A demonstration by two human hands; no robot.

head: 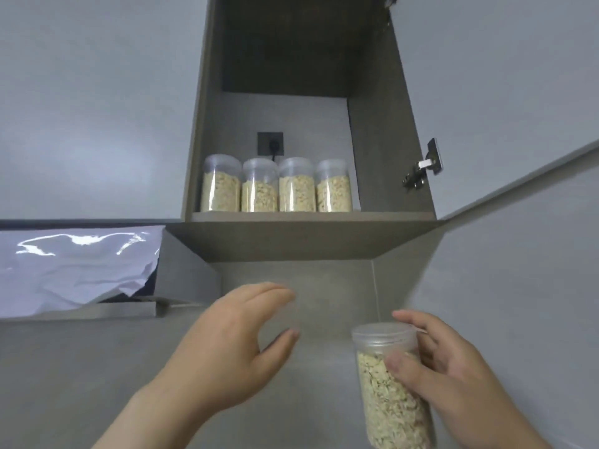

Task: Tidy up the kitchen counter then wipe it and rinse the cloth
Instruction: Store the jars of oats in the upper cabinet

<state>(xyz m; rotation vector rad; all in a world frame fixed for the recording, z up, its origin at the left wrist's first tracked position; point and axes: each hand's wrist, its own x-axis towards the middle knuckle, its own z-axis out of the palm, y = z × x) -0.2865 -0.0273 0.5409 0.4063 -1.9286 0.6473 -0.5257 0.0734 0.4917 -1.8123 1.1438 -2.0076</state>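
Plastic and clear, the jar (pixel 385 406) of pale flakes, possibly oats though the view is soft, sits low on the right. The right hand (pixel 453 377) grips it, thumb across its front and fingers curled behind. The left hand (pixel 227 348) hovers well apart from it, fingers relaxed, holding nothing. Above, the open cabinet (pixel 382 140) has four matching jars (pixel 275 186) in a row on its shelf (pixel 308 216).
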